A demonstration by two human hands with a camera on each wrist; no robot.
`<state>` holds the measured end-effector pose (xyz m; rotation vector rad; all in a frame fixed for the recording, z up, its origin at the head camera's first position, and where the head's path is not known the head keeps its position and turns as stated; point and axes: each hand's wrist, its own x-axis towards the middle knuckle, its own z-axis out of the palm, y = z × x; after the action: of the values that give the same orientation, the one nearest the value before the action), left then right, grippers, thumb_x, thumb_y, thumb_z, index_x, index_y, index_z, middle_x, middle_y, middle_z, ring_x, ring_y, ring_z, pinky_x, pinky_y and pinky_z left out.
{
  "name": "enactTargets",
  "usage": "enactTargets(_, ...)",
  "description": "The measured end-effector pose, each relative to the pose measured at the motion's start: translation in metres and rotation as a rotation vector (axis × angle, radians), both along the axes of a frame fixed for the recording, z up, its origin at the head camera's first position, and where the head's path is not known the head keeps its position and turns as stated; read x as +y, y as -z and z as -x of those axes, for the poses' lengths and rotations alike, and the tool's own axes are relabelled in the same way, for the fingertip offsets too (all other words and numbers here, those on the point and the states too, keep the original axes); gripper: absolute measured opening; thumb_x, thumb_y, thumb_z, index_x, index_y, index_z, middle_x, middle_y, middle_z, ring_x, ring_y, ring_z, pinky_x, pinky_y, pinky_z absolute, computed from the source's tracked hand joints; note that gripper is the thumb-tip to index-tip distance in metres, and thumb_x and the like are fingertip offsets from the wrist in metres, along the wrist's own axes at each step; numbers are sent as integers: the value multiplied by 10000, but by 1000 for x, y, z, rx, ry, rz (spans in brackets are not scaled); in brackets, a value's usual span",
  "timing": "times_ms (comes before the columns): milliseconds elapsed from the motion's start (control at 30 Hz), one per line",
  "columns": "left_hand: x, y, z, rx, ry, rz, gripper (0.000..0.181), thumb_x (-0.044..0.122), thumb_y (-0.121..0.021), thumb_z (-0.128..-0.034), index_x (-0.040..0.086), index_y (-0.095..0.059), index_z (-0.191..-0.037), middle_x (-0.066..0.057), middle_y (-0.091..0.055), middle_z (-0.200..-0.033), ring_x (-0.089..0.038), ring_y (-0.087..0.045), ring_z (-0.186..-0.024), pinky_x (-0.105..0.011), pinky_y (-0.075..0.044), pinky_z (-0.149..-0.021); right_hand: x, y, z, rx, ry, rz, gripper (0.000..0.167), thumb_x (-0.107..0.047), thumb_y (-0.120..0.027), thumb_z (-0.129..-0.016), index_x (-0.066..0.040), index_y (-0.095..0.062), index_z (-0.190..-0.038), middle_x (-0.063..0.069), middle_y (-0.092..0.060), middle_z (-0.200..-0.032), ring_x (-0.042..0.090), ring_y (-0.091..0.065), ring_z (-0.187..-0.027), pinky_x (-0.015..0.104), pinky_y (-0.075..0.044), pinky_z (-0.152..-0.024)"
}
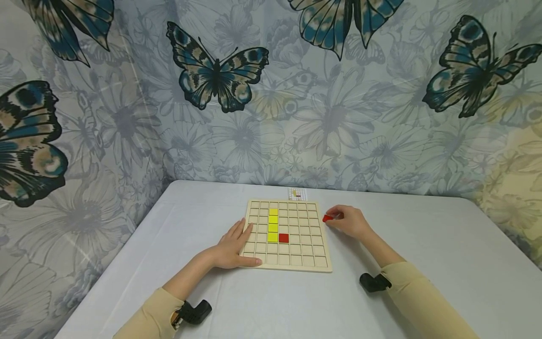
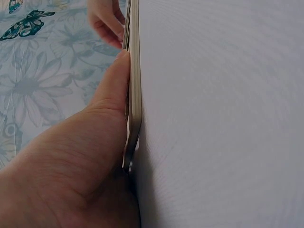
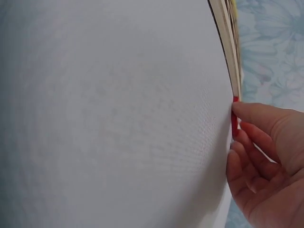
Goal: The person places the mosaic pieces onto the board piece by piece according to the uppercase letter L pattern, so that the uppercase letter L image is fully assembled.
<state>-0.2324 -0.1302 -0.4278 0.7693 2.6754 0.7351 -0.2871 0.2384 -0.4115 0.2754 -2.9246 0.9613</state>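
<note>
A square wooden grid board [image 1: 305, 256] lies on the table. In one of its columns sits a line of yellow square tiles [image 1: 273, 226], and a red tile [image 1: 283, 238] touches the lowest one on its right. My left hand [image 1: 232, 247] rests on the board's left side with fingers spread, the thumb along the near edge; the left wrist view shows that thumb [image 2: 111, 85] against the board's edge. Just off the board's right edge, my right hand [image 1: 348, 221] pinches another red tile [image 1: 327, 218] between thumb and fingers. The same red tile [image 3: 234, 116] appears edge-on in the right wrist view.
A small printed card [image 1: 297, 193] with a coloured grid lies behind the board's far edge. White cloth covers the table [image 1: 423, 235]. Behind it hangs a curtain [image 1: 245, 141] with butterflies and flowers. Black wrist cameras [image 1: 374, 282] sit at both cuffs.
</note>
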Motion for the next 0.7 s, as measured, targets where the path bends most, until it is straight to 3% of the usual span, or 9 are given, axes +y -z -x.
enactTargets(333,1,-3,-1,-8,-4,13,1079,604,-640,-855,7,-79,-1559,-232,69,-1601,-385,66,-1468,-628,-105,-1110,2,-2,-3,27,6,-3,285,-196,-763,-844,-25,-702,-1063,64,-673,-907,209,-577,-814,321,-447,-681)
enactTargets(700,2,-2,0,-8,-20,24,1057,559,-658,-868,2,-82,-1557,-235,58,-1601,-383,51,-1470,-617,-117,-1114,5,-3,-8,11,39,75,335,-256,-773,-839,-45,-700,-1089,51,-693,-929,205,-632,-853,311,-458,-688)
